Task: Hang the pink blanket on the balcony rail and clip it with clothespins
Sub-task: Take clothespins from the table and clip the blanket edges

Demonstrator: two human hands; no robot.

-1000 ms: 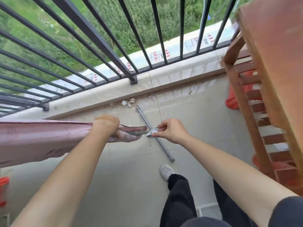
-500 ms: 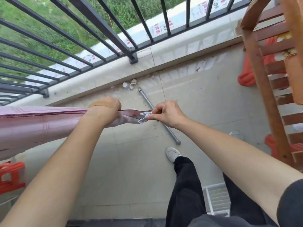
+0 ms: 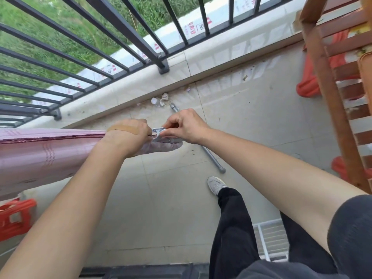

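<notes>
1. Here, the left hand (image 3: 128, 137) is gripping the end of the pink blanket (image 3: 50, 156), which is stretching from the left edge to the frame's centre.
2. The right hand (image 3: 187, 125) is pinching a silvery clothespin (image 3: 159, 133) with curled fingers (image 3: 170, 124) at the blanket's tip.

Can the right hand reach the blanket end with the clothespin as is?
Probably yes: the right hand pinches the clothespin right at the end of the blanket, which the left hand grips just beside it. Nothing lies between them.
</notes>
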